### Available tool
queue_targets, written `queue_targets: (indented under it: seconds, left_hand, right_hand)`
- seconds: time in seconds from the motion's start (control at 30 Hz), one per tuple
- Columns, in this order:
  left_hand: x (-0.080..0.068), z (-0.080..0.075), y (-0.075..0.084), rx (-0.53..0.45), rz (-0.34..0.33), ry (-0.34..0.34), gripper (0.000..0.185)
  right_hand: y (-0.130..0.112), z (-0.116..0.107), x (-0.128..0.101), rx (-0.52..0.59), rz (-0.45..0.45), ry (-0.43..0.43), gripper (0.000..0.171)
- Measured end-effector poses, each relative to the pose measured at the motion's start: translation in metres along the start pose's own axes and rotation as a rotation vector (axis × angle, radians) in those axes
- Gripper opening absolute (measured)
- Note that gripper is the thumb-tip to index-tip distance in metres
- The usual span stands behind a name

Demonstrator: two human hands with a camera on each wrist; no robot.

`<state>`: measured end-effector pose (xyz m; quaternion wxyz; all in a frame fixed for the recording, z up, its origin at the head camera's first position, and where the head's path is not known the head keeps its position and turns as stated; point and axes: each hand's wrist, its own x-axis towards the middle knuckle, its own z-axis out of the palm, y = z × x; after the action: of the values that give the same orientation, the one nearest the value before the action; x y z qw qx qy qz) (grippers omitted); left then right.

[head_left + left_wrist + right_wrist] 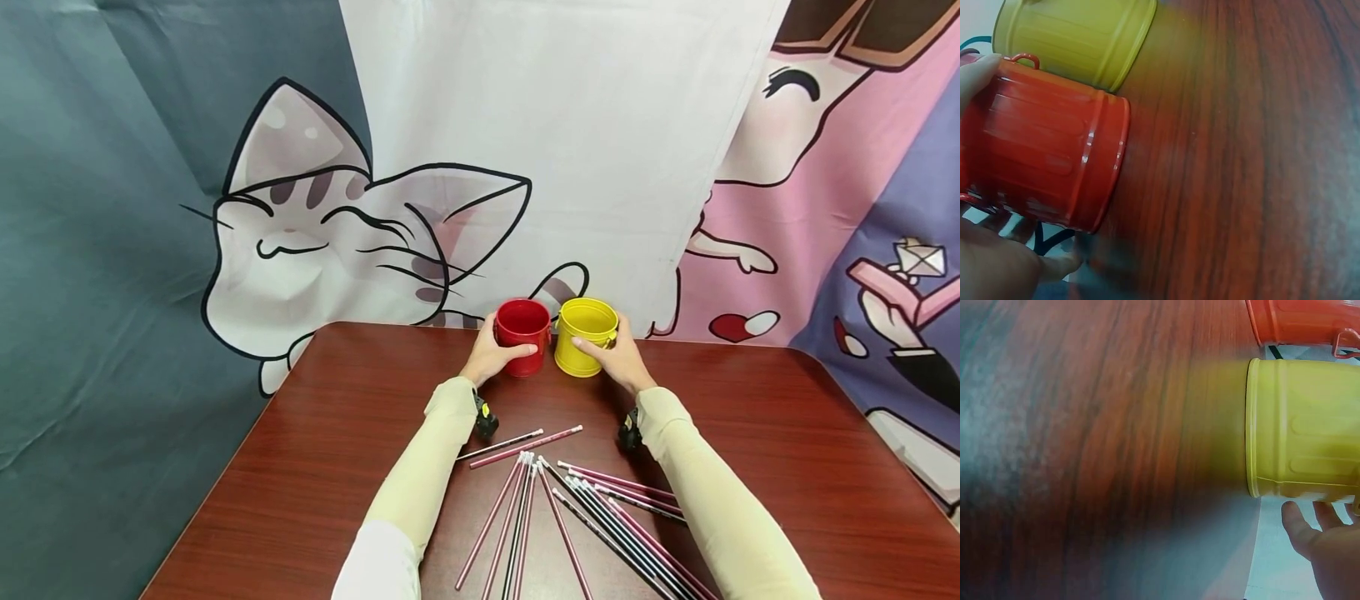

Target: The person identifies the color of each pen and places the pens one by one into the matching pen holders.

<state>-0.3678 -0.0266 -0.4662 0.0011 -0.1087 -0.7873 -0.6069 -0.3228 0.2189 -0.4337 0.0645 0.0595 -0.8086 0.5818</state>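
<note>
Two small metal buckets stand upright side by side near the table's far edge, a red bucket (pixel 529 360) on the left and a yellow bucket (pixel 573 358) on the right. My left hand (pixel 489 355) holds the red one, thumb across its front and fingers round its left side. In the left wrist view the fingers (pixel 1016 265) partly disappear behind the red wall. On the yellow one, my right hand (pixel 619 362) has its thumb over the front and its fingers round the right side. Some fingertips (pixel 1294 519) show just off the yellow wall in the right wrist view.
Long thin pencils with white ends, black ones (pixel 514 533) and pink ones (pixel 566 532), lie fanned out on the brown table (pixel 300 500) between my forearms. Some reach under the right forearm. A printed cloth (pixel 585 125) hangs right behind the table.
</note>
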Motion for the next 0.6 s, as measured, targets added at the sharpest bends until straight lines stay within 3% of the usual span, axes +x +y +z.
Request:
queue_targets:
  seconds: [0.2, 0.33, 0.6]
  left_hand:
    - [-0.003, -0.001, -0.003, 0.037, -0.013, 0.021, 0.092]
    - [-0.009, -0.003, -0.004, 0.054, 0.018, 0.011, 0.091]
    - [-0.027, -0.009, -0.005, 0.060, 0.067, -0.001, 0.084]
  right_hand:
    - [0.014, -0.002, 0.004, -0.037, -0.001, 0.008, 0.091]
    - [0.026, -0.006, 0.002, -0.113, 0.004, 0.012, 0.092]
    - [0.006, -0.011, -0.027, -0.087, 0.001, -0.033, 0.088]
